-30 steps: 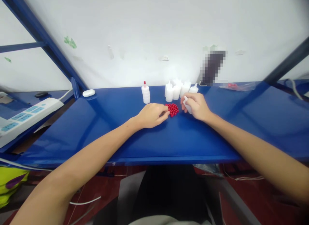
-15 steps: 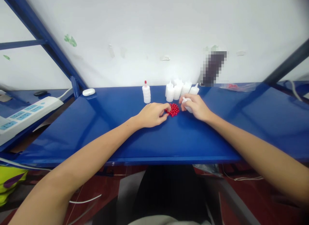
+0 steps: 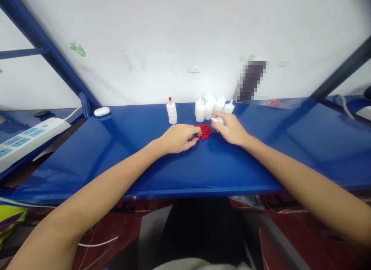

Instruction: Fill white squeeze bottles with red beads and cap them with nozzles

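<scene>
A heap of small red caps lies on the blue table between my hands. My left hand reaches into the heap's left edge, thumb and forefinger curled round a red cap at their tips. My right hand is wrapped round a white squeeze bottle, its bare nozzle tilted to the left just beside the heap. Behind the heap stand several white squeeze bottles with uncapped nozzles. Apart from them, to the left, a white squeeze bottle stands upright with a red cap on its nozzle.
On the blue table a white earphone case lies at the back left. A clear plastic bag with red pieces lies at the back right. A dark blurred-out object leans on the wall. A power strip is at the left.
My right hand has turned the bottle slightly, so its nozzle points more to the left. My left hand stays at the heap. The whole view has shifted a little.
</scene>
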Motion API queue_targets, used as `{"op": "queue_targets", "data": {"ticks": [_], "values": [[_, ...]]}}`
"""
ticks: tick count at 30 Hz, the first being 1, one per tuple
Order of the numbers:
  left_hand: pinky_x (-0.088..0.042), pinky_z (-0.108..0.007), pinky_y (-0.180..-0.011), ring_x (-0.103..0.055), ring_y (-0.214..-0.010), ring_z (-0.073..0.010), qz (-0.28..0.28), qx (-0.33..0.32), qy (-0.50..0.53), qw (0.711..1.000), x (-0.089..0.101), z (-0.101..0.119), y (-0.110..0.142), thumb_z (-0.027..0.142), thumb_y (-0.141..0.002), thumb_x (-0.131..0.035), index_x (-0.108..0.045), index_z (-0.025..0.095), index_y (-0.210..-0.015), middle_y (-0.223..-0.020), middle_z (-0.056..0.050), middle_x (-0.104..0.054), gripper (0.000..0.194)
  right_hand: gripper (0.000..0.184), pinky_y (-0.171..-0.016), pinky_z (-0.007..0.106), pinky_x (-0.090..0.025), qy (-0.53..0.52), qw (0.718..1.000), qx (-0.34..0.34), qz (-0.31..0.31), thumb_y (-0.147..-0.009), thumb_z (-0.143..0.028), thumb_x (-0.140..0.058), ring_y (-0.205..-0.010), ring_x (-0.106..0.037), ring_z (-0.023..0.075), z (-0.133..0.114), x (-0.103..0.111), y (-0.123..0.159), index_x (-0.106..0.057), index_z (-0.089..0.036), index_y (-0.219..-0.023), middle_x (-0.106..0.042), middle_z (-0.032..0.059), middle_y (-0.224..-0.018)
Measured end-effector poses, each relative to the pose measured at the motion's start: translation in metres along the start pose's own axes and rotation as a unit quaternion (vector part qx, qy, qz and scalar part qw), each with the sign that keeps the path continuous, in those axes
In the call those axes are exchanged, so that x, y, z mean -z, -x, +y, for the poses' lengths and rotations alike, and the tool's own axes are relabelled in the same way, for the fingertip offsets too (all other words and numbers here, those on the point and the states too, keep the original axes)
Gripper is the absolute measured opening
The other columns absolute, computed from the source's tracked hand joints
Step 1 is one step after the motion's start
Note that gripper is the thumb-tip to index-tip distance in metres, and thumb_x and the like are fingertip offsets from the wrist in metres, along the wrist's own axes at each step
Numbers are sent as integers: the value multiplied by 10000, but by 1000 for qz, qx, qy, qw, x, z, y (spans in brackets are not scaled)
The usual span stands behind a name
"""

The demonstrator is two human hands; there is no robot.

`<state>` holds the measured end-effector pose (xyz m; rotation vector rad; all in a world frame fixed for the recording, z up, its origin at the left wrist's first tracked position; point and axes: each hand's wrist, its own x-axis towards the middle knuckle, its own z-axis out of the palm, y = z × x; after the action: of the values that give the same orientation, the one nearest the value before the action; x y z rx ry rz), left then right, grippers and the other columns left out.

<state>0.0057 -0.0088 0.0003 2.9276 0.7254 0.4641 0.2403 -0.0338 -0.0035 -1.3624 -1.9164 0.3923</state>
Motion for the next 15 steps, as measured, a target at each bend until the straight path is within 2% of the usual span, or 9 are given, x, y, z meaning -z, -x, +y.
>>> {"op": "queue_targets", "data": {"ticks": [9,15], "values": [[-327,-278,-602,-566,-661,-143,-26,-5,-5,1000,2,2,1,233,-948,-509,-580,198,-969,-823,-5,-661,81,162,-590,313,-372,41,999,-7,23,-808,-323,-575,-530,-518,180,-10,-1,2,-630,-201,-900,-581,-22,-570],[-307,-285,-597,-554,-658,-161,-61,8,-31,998,4,4,1,300,-967,-480,-542,201,-931,-808,-14,-646,122,219,-617,320,-371,41,999,31,10,-930,-358,-486,-558,-527,177,-12,0,3,-628,-195,-961,-611,-1,-650]]}}
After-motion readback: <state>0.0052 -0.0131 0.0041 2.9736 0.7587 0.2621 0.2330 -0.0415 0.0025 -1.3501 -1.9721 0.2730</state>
